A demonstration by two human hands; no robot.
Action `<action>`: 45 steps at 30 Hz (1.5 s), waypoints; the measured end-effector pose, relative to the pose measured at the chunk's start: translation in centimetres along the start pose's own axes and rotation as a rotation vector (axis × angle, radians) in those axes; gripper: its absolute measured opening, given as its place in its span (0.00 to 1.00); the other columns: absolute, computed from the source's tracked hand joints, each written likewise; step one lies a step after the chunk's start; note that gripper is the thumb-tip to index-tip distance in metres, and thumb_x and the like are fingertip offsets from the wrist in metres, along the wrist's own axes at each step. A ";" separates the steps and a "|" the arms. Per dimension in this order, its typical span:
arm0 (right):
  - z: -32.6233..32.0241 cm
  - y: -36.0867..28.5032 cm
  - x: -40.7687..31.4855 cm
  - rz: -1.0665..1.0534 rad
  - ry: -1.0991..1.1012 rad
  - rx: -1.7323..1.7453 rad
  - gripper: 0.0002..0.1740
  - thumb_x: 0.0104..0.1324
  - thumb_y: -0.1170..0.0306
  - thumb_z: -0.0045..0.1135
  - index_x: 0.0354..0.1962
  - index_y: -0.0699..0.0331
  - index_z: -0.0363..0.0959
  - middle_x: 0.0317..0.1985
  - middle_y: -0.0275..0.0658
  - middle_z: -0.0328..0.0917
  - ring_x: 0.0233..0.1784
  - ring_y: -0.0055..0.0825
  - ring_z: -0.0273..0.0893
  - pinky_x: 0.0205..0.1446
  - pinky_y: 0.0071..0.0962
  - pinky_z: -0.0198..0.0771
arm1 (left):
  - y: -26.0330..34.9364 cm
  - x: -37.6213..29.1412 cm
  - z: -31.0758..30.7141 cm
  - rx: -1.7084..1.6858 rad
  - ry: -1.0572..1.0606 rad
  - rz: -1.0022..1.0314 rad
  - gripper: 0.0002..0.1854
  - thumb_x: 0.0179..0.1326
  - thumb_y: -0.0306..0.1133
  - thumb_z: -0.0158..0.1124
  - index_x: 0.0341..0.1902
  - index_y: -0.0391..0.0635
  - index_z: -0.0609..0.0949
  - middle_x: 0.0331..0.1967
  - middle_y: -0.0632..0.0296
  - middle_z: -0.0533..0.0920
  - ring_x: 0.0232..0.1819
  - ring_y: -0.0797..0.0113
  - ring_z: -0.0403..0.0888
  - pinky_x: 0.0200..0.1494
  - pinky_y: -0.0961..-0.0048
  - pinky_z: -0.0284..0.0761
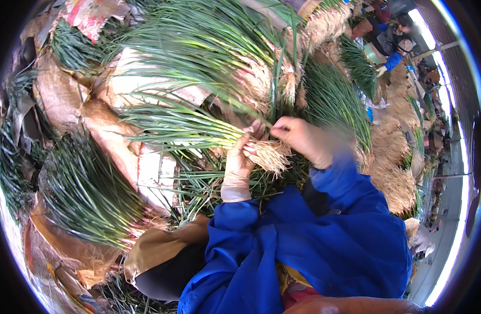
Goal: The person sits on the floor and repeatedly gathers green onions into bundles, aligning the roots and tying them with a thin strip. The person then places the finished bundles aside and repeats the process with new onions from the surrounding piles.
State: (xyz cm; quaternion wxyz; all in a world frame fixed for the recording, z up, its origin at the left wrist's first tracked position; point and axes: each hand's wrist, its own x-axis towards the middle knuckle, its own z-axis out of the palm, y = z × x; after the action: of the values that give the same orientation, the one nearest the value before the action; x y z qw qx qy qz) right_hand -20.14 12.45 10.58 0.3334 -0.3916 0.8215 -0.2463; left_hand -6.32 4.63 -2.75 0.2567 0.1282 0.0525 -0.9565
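Observation:
My left hand, in a thin pale glove, is closed around a bunch of green onions. The leaves of that bunch fan out to the left, and its tan roots stick out to the right of the fist. Close by on the right, my right hand pinches a single green onion stalk between thumb and fingers. That stalk slants up and left, blurred, so its far end is hard to make out. Beyond both hands lies a large pile of green onions, roots to the right.
Another heap of green onions lies at left on brown woven sacking. Loose leaves litter the ground by my knee. At right are more onions and a mass of roots. A co-worker's blue sleeve shows at upper right.

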 end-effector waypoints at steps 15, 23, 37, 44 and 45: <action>7.3 0.8 7.1 0.191 -0.113 0.614 0.06 0.66 0.71 0.56 0.32 0.66 0.76 0.20 0.35 0.76 0.15 0.20 0.71 0.17 0.21 0.67 | 0.5 -1.1 -0.3 0.057 -0.072 0.088 0.08 0.60 0.26 0.60 0.42 0.38 0.76 0.36 0.55 0.79 0.39 0.61 0.78 0.48 0.63 0.78; 5.3 0.3 9.2 -0.303 0.372 -0.373 0.12 0.63 0.61 0.60 0.42 0.55 0.80 0.32 0.44 0.83 0.33 0.41 0.82 0.39 0.37 0.77 | 2.2 -1.7 -0.2 -0.057 0.065 0.152 0.15 0.63 0.33 0.60 0.51 0.40 0.76 0.50 0.50 0.81 0.43 0.57 0.82 0.48 0.54 0.81; 4.0 0.8 9.2 -0.251 0.139 -0.491 0.11 0.62 0.62 0.63 0.39 0.57 0.76 0.26 0.44 0.80 0.28 0.42 0.80 0.34 0.37 0.76 | 2.7 -0.3 -1.2 0.105 0.103 0.137 0.17 0.62 0.30 0.60 0.54 0.38 0.77 0.45 0.51 0.83 0.43 0.60 0.81 0.47 0.62 0.81; 3.9 -1.8 4.6 -0.480 -0.251 -0.549 0.12 0.69 0.60 0.51 0.33 0.56 0.78 0.28 0.43 0.81 0.31 0.38 0.82 0.36 0.35 0.75 | 3.0 -0.5 -2.1 0.127 0.129 0.124 0.13 0.60 0.28 0.62 0.47 0.37 0.79 0.39 0.55 0.82 0.42 0.62 0.81 0.53 0.63 0.78; 3.1 -2.1 5.1 -0.459 -0.334 -0.481 0.12 0.69 0.60 0.52 0.33 0.56 0.78 0.28 0.43 0.81 0.30 0.37 0.82 0.36 0.35 0.75 | 3.2 -0.7 -1.2 0.062 0.097 0.118 0.12 0.60 0.28 0.62 0.47 0.38 0.78 0.39 0.56 0.82 0.42 0.62 0.81 0.53 0.62 0.78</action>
State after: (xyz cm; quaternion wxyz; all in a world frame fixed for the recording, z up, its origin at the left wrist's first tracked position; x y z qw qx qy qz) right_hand -19.20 6.62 8.12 0.2972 -0.6676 0.6809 -0.0473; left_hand -3.82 2.42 -3.82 0.3057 0.1851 0.0275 -0.9335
